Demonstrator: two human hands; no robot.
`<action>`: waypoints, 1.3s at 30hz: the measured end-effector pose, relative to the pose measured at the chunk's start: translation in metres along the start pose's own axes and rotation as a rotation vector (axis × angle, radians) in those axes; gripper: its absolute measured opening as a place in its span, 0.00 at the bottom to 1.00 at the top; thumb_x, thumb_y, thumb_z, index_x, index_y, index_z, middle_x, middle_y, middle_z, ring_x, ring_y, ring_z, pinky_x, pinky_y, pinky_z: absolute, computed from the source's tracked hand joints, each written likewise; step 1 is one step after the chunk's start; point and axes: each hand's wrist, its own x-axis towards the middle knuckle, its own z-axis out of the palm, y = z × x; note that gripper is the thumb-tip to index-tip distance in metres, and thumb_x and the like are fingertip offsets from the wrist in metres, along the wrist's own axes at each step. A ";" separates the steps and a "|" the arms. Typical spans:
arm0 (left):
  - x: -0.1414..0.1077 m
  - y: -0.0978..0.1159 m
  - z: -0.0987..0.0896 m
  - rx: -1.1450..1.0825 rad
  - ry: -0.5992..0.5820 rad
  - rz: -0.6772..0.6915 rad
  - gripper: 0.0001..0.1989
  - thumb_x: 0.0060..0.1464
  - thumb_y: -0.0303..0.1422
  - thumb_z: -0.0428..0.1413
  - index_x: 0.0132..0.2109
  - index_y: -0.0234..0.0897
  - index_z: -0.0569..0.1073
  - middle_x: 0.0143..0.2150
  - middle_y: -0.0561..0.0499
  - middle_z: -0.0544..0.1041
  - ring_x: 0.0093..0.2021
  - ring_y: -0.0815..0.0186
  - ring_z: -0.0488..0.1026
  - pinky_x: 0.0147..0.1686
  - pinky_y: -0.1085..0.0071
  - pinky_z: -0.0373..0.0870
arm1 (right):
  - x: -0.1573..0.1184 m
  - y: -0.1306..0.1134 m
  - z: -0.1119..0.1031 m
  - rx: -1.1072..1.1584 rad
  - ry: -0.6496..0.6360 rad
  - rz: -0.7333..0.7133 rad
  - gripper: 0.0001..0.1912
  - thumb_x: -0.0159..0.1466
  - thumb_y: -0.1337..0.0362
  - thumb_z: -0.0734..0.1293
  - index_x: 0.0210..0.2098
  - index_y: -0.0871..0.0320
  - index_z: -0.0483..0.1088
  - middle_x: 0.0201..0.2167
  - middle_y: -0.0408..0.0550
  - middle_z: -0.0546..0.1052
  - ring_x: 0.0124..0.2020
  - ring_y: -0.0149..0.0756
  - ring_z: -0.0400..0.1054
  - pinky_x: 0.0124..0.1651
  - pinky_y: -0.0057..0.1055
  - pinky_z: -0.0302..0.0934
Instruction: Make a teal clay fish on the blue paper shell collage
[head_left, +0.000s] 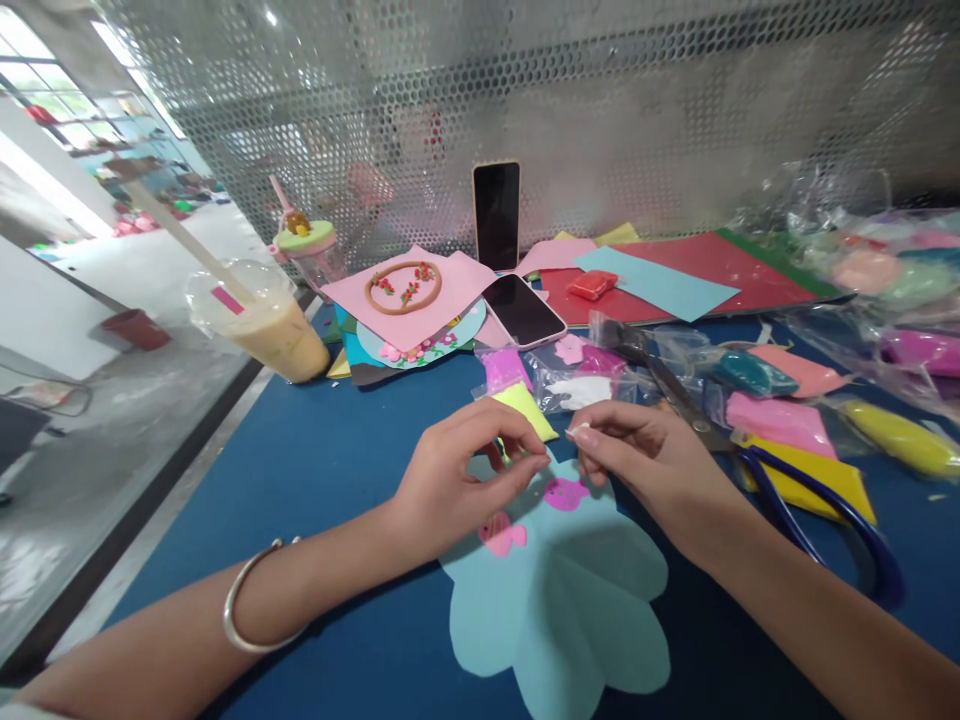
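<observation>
My left hand point(472, 470), with a silver bangle on its wrist, hovers above a light-blue scalloped paper point(555, 620). Its thumb and forefinger come together in a pinch, and anything between them is too small to make out. Opposite it, my right hand point(652, 470) pinches a tiny white bit of clay point(579, 430) between thumb and fingertip. On the paper lie a pink clay fish shape point(501, 535) and a magenta dotted clay shape point(566, 493), the latter just below my fingertips. A yellow clay packet point(527, 410) lies behind my left hand.
Large blue-handled scissors point(825, 500) lie at right among several clay packets point(780, 420). A drink cup with a straw point(262, 320) stands at the left table edge. Behind are two phones point(496, 215), a brown hoop point(403, 288) on pink paper and coloured sheets, before a perforated metal panel point(637, 120).
</observation>
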 end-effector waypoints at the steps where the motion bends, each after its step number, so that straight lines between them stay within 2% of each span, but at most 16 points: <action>1: 0.000 0.000 0.000 0.000 0.005 -0.003 0.03 0.53 0.24 0.58 0.33 0.34 0.72 0.32 0.50 0.74 0.32 0.71 0.71 0.29 0.78 0.70 | 0.000 0.000 0.000 0.001 -0.005 0.003 0.10 0.57 0.56 0.70 0.28 0.57 0.71 0.17 0.38 0.68 0.20 0.23 0.61 0.22 0.20 0.56; 11: 0.001 -0.003 0.000 0.038 0.078 0.022 0.05 0.52 0.21 0.57 0.34 0.34 0.73 0.32 0.50 0.76 0.32 0.72 0.72 0.28 0.79 0.70 | 0.001 0.000 0.003 -0.005 -0.028 0.009 0.08 0.57 0.58 0.70 0.29 0.57 0.72 0.17 0.38 0.68 0.20 0.25 0.62 0.23 0.23 0.57; 17: 0.001 -0.004 0.000 0.051 0.087 0.044 0.08 0.51 0.19 0.55 0.35 0.33 0.75 0.33 0.49 0.77 0.32 0.73 0.73 0.28 0.81 0.71 | -0.002 -0.002 0.006 -0.004 0.002 0.024 0.08 0.57 0.58 0.70 0.28 0.57 0.72 0.16 0.38 0.68 0.20 0.25 0.61 0.24 0.23 0.57; 27: 0.002 -0.004 -0.001 0.014 0.087 -0.023 0.07 0.52 0.22 0.55 0.35 0.35 0.76 0.33 0.49 0.78 0.32 0.71 0.73 0.27 0.79 0.71 | 0.000 -0.001 0.004 -0.039 -0.003 0.004 0.12 0.56 0.55 0.70 0.30 0.58 0.72 0.17 0.39 0.67 0.20 0.27 0.62 0.22 0.25 0.58; 32: 0.002 -0.002 -0.001 -0.087 0.078 -0.142 0.05 0.53 0.24 0.56 0.35 0.35 0.77 0.34 0.49 0.78 0.32 0.70 0.73 0.27 0.78 0.70 | -0.002 -0.006 0.007 -0.008 0.052 0.027 0.12 0.54 0.56 0.71 0.28 0.58 0.72 0.17 0.39 0.66 0.20 0.26 0.61 0.22 0.25 0.56; 37: 0.003 0.002 0.001 -0.396 0.087 -0.477 0.05 0.53 0.31 0.57 0.34 0.34 0.77 0.31 0.49 0.76 0.25 0.72 0.70 0.22 0.78 0.70 | 0.000 -0.006 0.003 -0.029 0.013 0.019 0.11 0.54 0.56 0.71 0.29 0.57 0.72 0.17 0.39 0.66 0.20 0.28 0.62 0.23 0.25 0.58; 39: 0.003 0.004 0.001 -0.526 0.096 -0.564 0.06 0.52 0.33 0.59 0.33 0.34 0.77 0.28 0.51 0.75 0.24 0.73 0.69 0.20 0.79 0.69 | 0.000 -0.005 0.002 -0.022 0.005 0.017 0.10 0.55 0.56 0.71 0.29 0.57 0.72 0.17 0.39 0.66 0.20 0.27 0.62 0.23 0.25 0.58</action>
